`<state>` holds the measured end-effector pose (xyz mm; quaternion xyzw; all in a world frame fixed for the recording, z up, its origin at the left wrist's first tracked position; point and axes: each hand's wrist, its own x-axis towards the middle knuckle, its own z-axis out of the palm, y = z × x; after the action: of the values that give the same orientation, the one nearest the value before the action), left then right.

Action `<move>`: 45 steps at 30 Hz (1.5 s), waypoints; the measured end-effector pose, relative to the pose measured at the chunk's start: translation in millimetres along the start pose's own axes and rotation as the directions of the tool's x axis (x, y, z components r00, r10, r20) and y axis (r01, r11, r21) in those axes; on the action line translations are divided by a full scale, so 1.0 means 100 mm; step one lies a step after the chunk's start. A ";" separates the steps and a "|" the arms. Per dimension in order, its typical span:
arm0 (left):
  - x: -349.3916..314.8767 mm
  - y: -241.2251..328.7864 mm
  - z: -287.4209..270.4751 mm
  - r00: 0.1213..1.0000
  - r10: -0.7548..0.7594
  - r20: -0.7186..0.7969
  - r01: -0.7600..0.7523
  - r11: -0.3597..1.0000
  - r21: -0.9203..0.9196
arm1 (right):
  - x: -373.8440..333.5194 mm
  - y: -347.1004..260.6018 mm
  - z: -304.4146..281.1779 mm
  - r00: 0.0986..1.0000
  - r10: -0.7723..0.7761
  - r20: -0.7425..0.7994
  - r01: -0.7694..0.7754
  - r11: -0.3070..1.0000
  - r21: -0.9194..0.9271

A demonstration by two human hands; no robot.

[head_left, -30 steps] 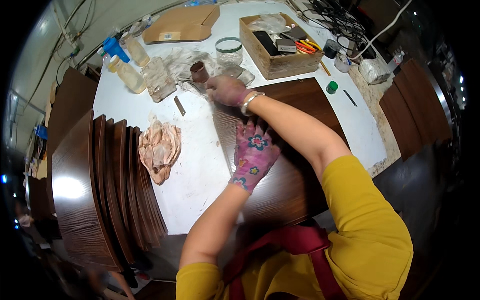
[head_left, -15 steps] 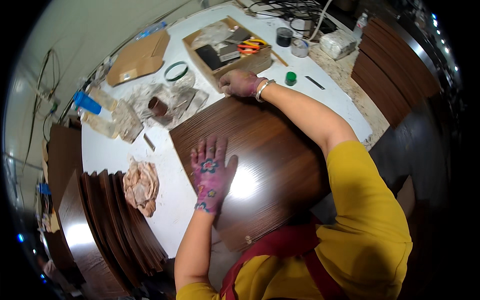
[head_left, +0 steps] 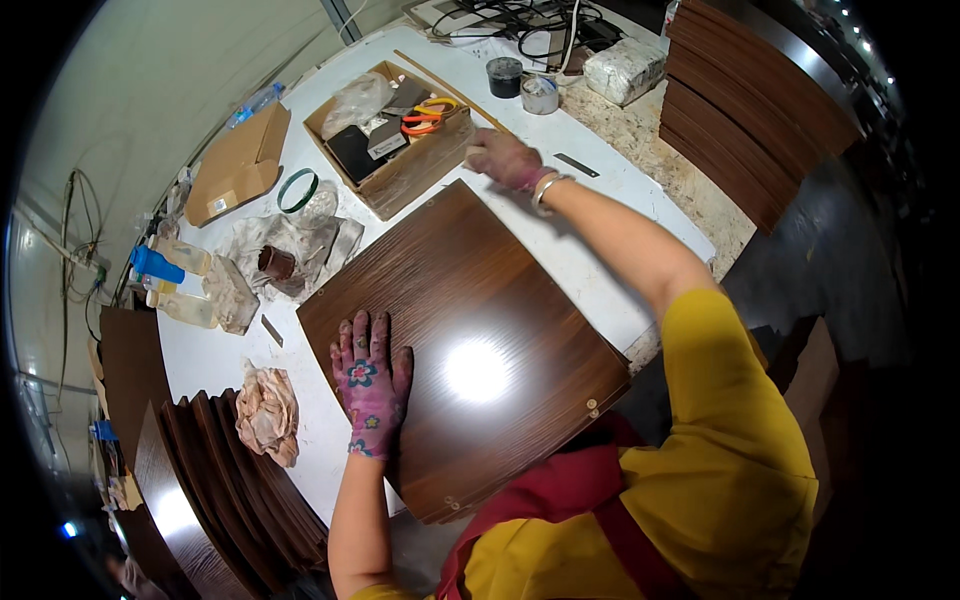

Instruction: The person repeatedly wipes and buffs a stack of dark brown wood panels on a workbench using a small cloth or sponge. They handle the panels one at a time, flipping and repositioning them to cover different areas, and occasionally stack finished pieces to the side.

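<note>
My left hand [head_left: 372,385], in a pink flowered glove, lies flat with fingers spread on a dark brown wood-grain panel [head_left: 480,290]. The panel rests on the white table, with small round fittings near its near corners. Beyond its far edge, my right hand [head_left: 505,160], in a stained glove, is over the table with fingers curled. Whatever it may hold is hidden; the green-capped jar seen earlier is out of sight around there. Just right of this hand lies a thin dark strip [head_left: 577,165]. Left of it stands an open cardboard box [head_left: 425,165] with orange-handled scissors [head_left: 425,122].
Stacks of brown panels stand at left [head_left: 215,460] and far right [head_left: 740,120]. A crumpled cloth [head_left: 268,413], a brown cup [head_left: 277,263], a green tape ring [head_left: 298,190] and bottles [head_left: 185,305] sit along the left. Two small tubs [head_left: 540,95] and cables [head_left: 540,25] lie far back.
My right hand has left the panel's far corner and moved right to where the green-capped jar stood. The panel has turned and shifted, with my left hand still flat on it. The view has shifted.
</note>
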<state>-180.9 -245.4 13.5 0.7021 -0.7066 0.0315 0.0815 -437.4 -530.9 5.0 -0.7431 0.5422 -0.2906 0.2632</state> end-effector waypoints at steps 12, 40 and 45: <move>-0.01 0.01 -0.02 0.998 -0.031 0.047 0.029 0.999 0.030 | -0.13 -0.04 0.22 0.999 -0.020 -0.026 0.021 0.998 0.061; -0.07 -0.11 0.15 0.999 -0.016 -0.050 0.022 0.993 0.117 | -3.60 -0.30 -0.79 0.993 0.108 -0.056 -0.111 0.993 -0.044; -0.09 -0.12 0.19 0.998 0.011 -0.058 -0.002 0.988 0.155 | -4.23 -0.39 -0.88 0.955 0.280 -0.100 -0.271 0.958 0.094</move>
<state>-170.3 -239.5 -7.1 0.7030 -0.7015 0.1070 0.0471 -577.9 -121.6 31.0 -0.6318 0.6425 -0.3135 0.2996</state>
